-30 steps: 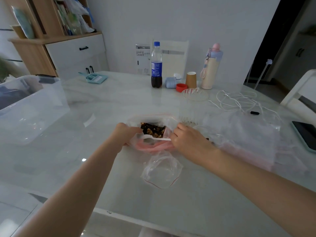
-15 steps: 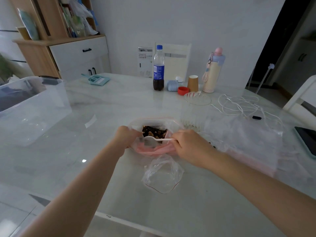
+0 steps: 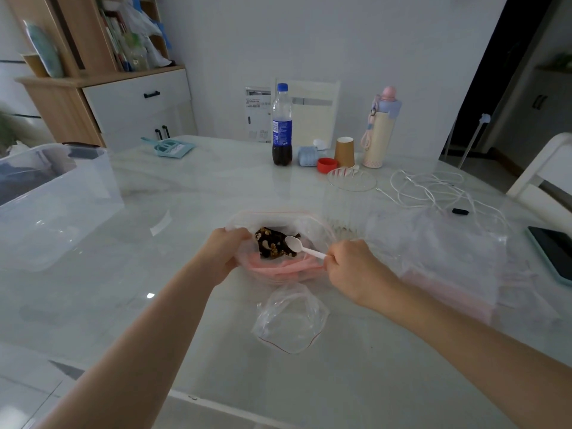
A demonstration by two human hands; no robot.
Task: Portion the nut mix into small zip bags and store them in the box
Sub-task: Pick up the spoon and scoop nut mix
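Observation:
A large clear zip bag (image 3: 312,224) with a red seal lies open on the table, dark nut mix (image 3: 272,244) inside it. My left hand (image 3: 221,253) grips the bag's left rim and holds it open. My right hand (image 3: 353,267) pinches the handle of a white plastic spoon (image 3: 298,245), whose bowl hovers over the nut mix. A small empty zip bag (image 3: 291,317) lies open just in front of the large one. The clear storage box (image 3: 52,193) stands at the left of the table.
A stack of small zip bags (image 3: 458,261) lies to the right, with a clear glass jar (image 3: 348,202) behind the large bag. Farther back stand a cola bottle (image 3: 281,125), paper cup (image 3: 344,151), pink flask (image 3: 379,128) and white cable (image 3: 433,190). A phone (image 3: 554,255) lies at the right edge.
The spoon has swung from lying across the bag's mouth to pointing into the nut mix, and my right hand has shifted slightly right. My left hand keeps its grip.

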